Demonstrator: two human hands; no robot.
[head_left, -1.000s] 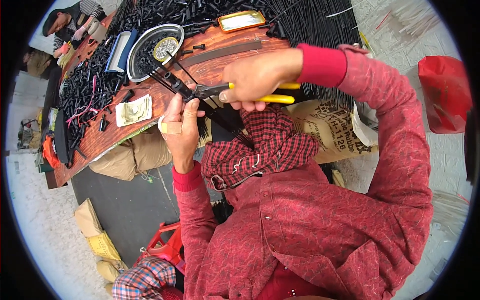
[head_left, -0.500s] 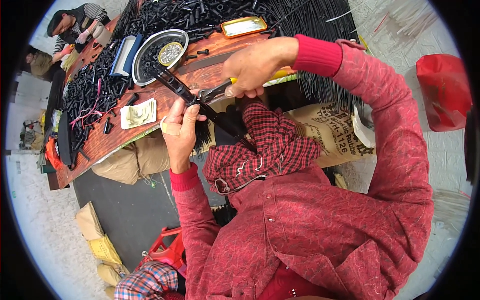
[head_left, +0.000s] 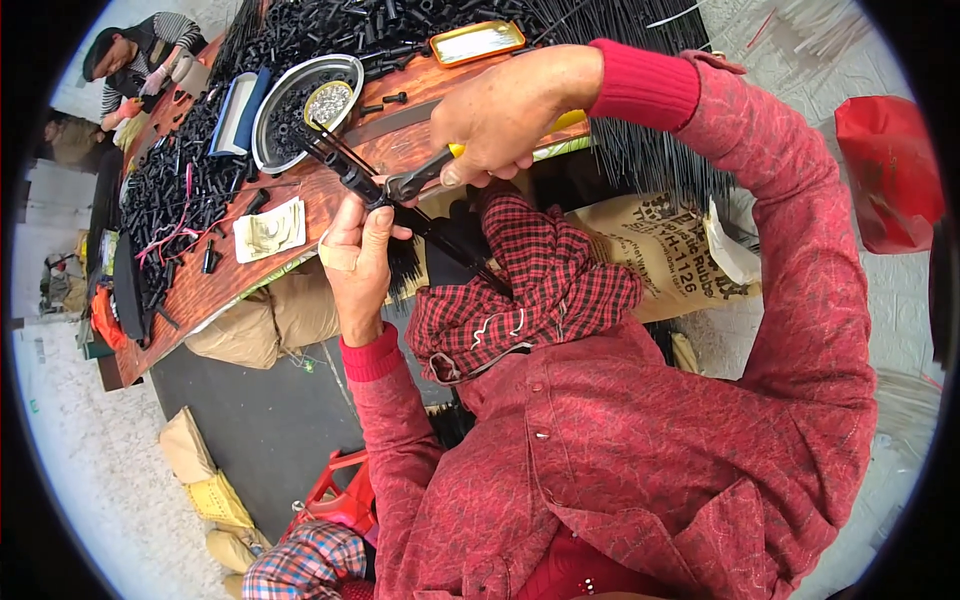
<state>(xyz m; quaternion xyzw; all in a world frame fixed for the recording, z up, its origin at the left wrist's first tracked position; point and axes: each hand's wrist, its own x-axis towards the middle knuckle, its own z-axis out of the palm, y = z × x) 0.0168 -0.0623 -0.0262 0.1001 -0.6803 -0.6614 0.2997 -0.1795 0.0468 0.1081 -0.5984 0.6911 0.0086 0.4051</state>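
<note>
Black tube (head_left: 357,181) — in left hand (head_left: 358,262) (tilted).

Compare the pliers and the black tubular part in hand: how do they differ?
Colour: the pliers have a dark head and yellow handles; the tubular part looks black.
Hold: the right hand has the pliers, the left hand the tubular part.
Pose: the pliers' head points lower left; the tubular part slants toward upper left.
Shared: both are hand-held.
</note>
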